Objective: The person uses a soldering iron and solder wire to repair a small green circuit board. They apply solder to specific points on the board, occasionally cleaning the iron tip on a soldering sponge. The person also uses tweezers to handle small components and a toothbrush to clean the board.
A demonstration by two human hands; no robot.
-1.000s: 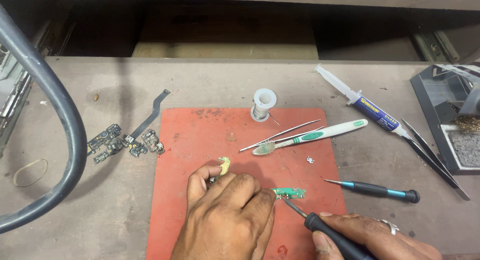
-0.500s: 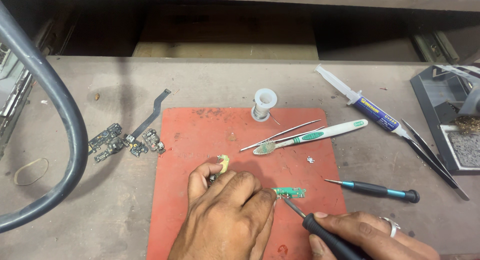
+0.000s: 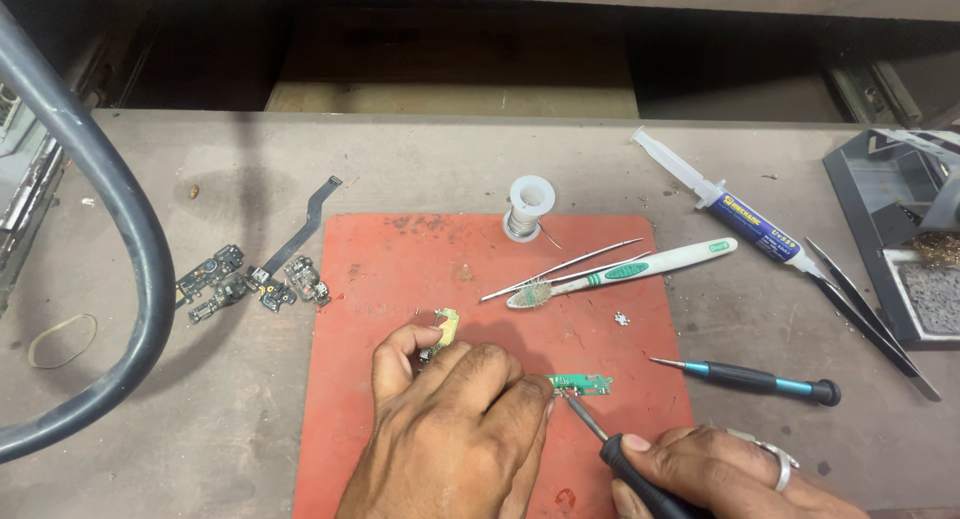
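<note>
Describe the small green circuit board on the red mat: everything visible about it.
The small green circuit board is a narrow, flat strip with tiny metallic parts and pale contacts on top. It lies flat, lengthwise left to right, on the red mat near its lower right. The left hand pins its left end with a fingertip. The metal tip of the black-handled tool in the right hand meets its lower edge. Its underside is hidden.
</note>
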